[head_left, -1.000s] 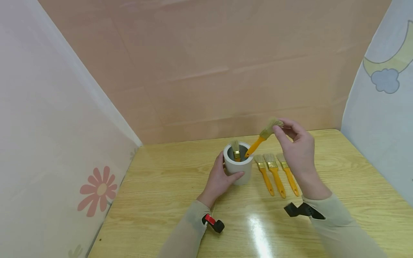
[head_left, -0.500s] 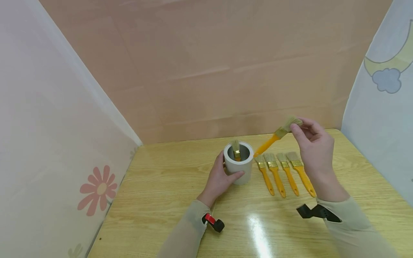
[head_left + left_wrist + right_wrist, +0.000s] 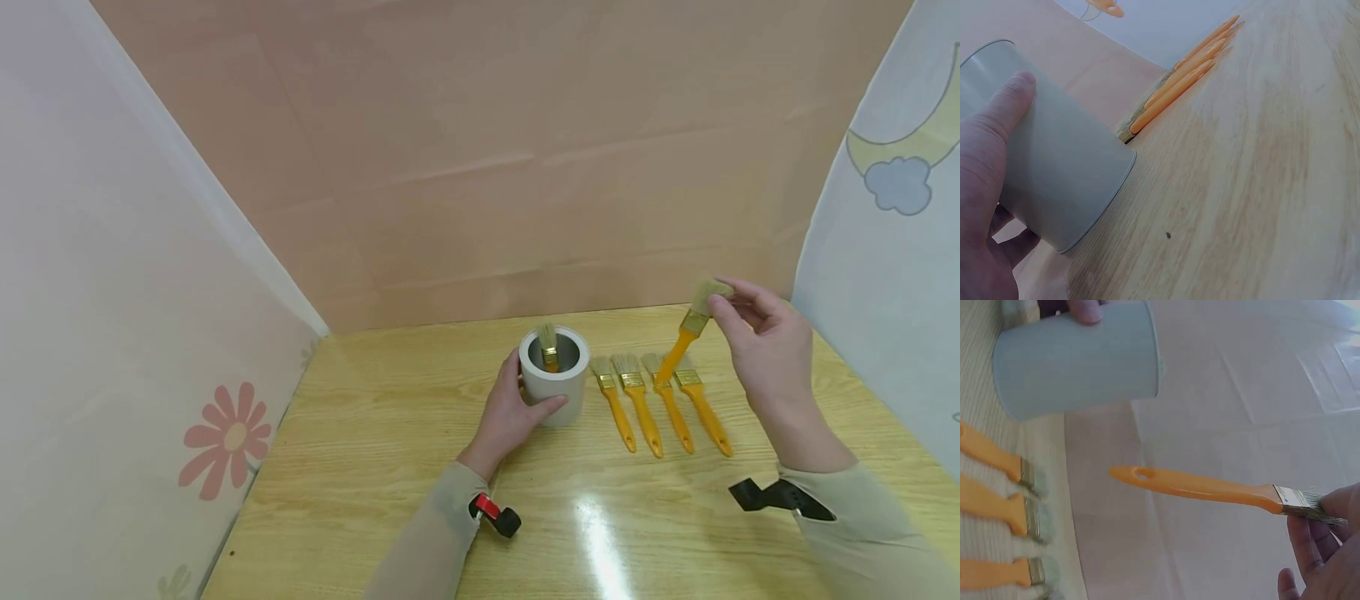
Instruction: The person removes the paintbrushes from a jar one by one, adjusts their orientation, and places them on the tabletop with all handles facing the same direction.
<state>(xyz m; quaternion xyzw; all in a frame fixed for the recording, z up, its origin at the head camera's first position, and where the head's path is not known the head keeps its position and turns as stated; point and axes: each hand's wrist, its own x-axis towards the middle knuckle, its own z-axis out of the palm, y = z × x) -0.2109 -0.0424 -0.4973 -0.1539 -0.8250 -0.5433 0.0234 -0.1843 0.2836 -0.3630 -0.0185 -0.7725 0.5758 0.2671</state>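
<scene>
My left hand (image 3: 513,421) grips a pale grey cylindrical holder (image 3: 558,404) around its side, thumb across the front; it stands upright on the table. One paintbrush (image 3: 550,348) stands inside it, bristles up. At the right, my right hand (image 3: 768,342) pinches another paintbrush (image 3: 684,337) by its bristles, orange handle slanting down to the left, raised over the row of brushes. In the right wrist view the held brush's whole handle (image 3: 1204,487) shows. In the left wrist view the thumb lies along the holder's wall (image 3: 1066,150).
Several orange-handled paintbrushes (image 3: 641,421) lie side by side right of the holder, bristles toward the back. The wooden table (image 3: 360,467) ends at a brownish backdrop (image 3: 480,208). Pale printed cloths hang at the left (image 3: 150,292) and right (image 3: 885,292).
My right hand has drawn the pinched paintbrush away from the holder's mouth to the right, over the lying brushes, its handle now pointing more steeply down. My left hand has stayed on the holder.
</scene>
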